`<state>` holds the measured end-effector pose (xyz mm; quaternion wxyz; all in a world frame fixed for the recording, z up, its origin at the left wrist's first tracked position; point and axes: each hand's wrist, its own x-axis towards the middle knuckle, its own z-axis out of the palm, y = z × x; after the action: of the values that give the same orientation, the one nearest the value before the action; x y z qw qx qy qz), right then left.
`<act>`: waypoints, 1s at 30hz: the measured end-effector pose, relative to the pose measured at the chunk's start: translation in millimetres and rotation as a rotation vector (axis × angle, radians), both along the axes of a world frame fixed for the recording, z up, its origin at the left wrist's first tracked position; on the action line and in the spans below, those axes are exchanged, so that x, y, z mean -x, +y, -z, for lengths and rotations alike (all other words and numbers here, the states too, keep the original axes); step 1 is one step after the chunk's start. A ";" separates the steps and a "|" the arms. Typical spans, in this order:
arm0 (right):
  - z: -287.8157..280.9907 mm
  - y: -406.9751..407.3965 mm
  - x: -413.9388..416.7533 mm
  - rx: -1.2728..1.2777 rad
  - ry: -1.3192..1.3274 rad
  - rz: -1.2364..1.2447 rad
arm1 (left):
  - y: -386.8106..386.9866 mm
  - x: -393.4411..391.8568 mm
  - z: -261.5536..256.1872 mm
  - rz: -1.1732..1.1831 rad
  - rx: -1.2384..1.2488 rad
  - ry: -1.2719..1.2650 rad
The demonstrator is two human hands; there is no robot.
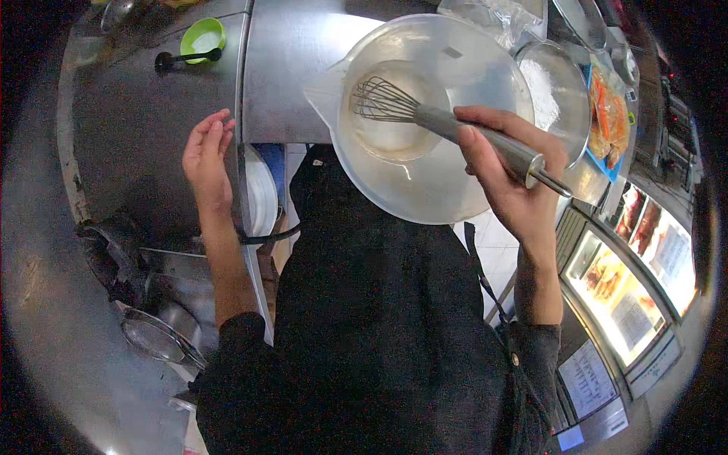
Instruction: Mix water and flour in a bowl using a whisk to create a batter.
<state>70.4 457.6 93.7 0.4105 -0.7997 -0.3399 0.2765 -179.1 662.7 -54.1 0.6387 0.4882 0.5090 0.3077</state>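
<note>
My right hand grips a wire whisk by its thick metal handle. The whisk's wires are over the inside of a large translucent plastic bowl with a pouring spout at its left. Pale liquid lies at the bottom of the bowl; whether the wires touch it, I cannot tell. My left hand is held left of the bowl with nothing in it, its fingers slightly bent and the thumb close to them. Right of the bowl stands a second, clear bowl containing white powder.
A green bowl with a black-handled utensil across it stands on the dark counter at far left. Packed orange food lies on a blue tray at right. Lit display panels are at lower right. Strainers lie at lower left.
</note>
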 end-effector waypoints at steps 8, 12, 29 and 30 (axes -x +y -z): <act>1.5 6.5 3.8 0.021 0.032 -0.010 | 2.3 -4.1 1.8 0.018 0.012 -0.018; 5.8 4.2 2.1 0.016 0.045 0.011 | 4.4 -7.1 1.8 0.018 0.024 -0.041; 4.8 2.9 -1.9 0.021 0.045 -0.019 | 9.0 -14.2 1.8 0.050 0.011 -0.066; 5.3 3.5 -2.5 0.010 0.044 -0.029 | 8.6 -14.9 2.1 0.046 0.015 -0.068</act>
<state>72.9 461.1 88.4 0.4100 -0.7904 -0.3409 0.3016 -164.3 671.3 -56.3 0.6659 0.4844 0.4781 0.3055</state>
